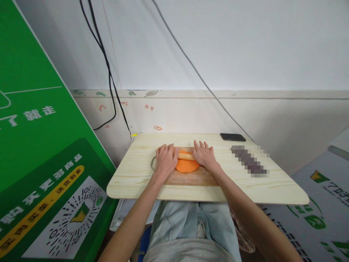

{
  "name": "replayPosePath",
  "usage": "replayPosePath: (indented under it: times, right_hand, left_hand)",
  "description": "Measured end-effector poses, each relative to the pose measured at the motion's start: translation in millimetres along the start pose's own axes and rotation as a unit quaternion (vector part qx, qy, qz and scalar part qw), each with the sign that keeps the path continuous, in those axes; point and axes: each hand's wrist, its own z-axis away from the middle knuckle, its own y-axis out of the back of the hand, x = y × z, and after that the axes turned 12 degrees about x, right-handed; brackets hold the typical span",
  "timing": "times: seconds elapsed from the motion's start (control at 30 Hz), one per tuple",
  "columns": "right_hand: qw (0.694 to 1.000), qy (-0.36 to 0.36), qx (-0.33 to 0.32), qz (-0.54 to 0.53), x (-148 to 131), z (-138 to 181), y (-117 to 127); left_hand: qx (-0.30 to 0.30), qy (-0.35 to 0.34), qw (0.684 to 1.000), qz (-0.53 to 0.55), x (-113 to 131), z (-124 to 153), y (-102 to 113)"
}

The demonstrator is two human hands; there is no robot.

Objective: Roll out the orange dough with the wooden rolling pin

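Dough lies under the pin on the board; left hand and right hand rest, mostly open, on the pin's ends, and uneven pressure could thin one side

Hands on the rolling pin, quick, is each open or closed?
Left hand: open, laid over one end of the rolling pin.
Right hand: open, laid over the other end.
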Motion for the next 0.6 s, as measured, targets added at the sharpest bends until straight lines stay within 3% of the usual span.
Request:
replayPosePath:
  times: [0.13,0.3,0.43,0.6]
  right_hand:
    - [0.997,-0.029,-0.053,-0.04,-1,-33,1]
    - [0.996,-0.049,-0.03,-0.065,-4,-52,5]
    - [0.998,-0.031,-0.005,-0.05,-3,-49,1]
    - [0.999,-0.011,0.033,-0.004,-2,-20,-3]
  left_hand:
    - [-0.01,-0.009,1.0,0.011,-2,1,-6]
    - [-0.011,-0.016,1.0,0.012,-2,2,-10]
    - [0.0,-0.002,1.0,0.027,-2,2,-9]
    - [0.049,0.076,0.994,0.058,-2,-1,-1]
